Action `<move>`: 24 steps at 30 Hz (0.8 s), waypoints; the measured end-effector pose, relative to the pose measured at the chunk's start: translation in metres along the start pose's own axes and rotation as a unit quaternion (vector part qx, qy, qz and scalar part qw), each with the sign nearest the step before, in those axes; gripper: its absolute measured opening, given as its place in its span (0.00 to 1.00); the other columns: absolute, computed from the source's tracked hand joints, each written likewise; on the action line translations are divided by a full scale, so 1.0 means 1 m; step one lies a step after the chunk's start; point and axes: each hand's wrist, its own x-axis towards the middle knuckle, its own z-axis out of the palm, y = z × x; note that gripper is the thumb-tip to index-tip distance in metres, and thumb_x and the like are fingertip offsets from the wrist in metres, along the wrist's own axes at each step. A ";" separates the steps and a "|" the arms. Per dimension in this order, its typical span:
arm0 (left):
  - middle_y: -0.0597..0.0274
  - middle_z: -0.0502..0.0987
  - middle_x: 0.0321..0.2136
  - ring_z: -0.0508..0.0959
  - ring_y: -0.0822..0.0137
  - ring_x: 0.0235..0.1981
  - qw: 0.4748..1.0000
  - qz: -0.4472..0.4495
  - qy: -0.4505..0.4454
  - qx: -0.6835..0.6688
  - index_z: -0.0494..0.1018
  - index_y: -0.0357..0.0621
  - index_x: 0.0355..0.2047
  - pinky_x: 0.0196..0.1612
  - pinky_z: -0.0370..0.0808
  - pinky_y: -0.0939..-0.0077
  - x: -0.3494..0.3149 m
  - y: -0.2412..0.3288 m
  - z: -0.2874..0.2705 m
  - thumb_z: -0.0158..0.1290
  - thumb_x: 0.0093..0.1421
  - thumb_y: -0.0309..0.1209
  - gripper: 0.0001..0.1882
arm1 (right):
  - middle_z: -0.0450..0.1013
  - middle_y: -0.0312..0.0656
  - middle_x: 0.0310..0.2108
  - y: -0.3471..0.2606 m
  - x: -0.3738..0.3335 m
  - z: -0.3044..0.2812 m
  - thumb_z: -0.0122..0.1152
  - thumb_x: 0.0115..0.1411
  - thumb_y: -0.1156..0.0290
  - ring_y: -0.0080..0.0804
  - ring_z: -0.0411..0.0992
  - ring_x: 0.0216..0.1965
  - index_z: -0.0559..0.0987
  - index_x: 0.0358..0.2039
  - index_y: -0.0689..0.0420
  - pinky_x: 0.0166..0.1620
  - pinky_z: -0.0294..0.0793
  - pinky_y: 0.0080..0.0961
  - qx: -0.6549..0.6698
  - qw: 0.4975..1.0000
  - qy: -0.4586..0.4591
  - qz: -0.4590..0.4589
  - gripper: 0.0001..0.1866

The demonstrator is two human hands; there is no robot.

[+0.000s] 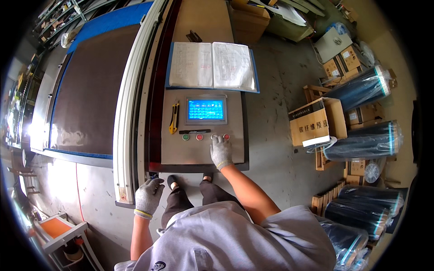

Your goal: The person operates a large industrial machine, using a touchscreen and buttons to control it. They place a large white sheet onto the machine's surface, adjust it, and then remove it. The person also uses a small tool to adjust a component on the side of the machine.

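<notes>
My right hand (221,152), in a grey knit glove, reaches over a metal control panel (194,154). Its outstretched fingertips rest at a pale button and the red button (226,137) beside it. A green button (186,137) and another red one sit further left. Above the row lie a black marker (194,131) and a yellow utility knife (173,118), next to a lit blue touchscreen (206,109). Low by the end of a long white beam (131,99), my gloved left hand (149,196) hangs with loosely bent fingers, seemingly holding nothing.
An open binder (192,63) of written sheets lies beyond the screen. Left of the beam is a flat bed with a dark brown sheet (97,90). Cardboard boxes (312,121) and plastic-wrapped dark rolls (364,142) line the right. An orange-topped cart (55,227) stands lower left.
</notes>
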 end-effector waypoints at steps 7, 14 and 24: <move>0.53 0.80 0.33 0.81 0.53 0.29 1.000 0.021 0.016 0.010 0.80 0.44 0.37 0.33 0.77 0.65 0.006 0.013 0.012 0.58 0.57 0.30 0.08 | 0.73 0.43 0.40 0.008 0.002 -0.002 0.60 0.58 0.60 0.40 0.74 0.42 0.69 0.51 0.55 0.44 0.71 0.39 0.034 0.999 -0.011 -0.023 0.23; 0.53 0.80 0.35 0.81 0.52 0.32 1.000 -0.021 0.003 0.004 0.79 0.44 0.37 0.35 0.77 0.64 0.011 0.030 0.019 0.58 0.57 0.30 0.08 | 0.71 0.44 0.40 0.016 0.000 0.001 0.62 0.55 0.62 0.44 0.71 0.41 0.70 0.50 0.54 0.42 0.71 0.40 0.084 0.995 0.007 -0.046 0.23; 0.52 0.80 0.34 0.80 0.50 0.34 0.998 -0.050 0.004 0.041 0.79 0.46 0.37 0.37 0.77 0.61 0.002 0.022 0.018 0.58 0.57 0.32 0.09 | 0.72 0.46 0.40 0.021 0.001 0.006 0.61 0.56 0.62 0.43 0.72 0.41 0.68 0.53 0.59 0.45 0.71 0.39 0.096 0.993 0.014 -0.070 0.26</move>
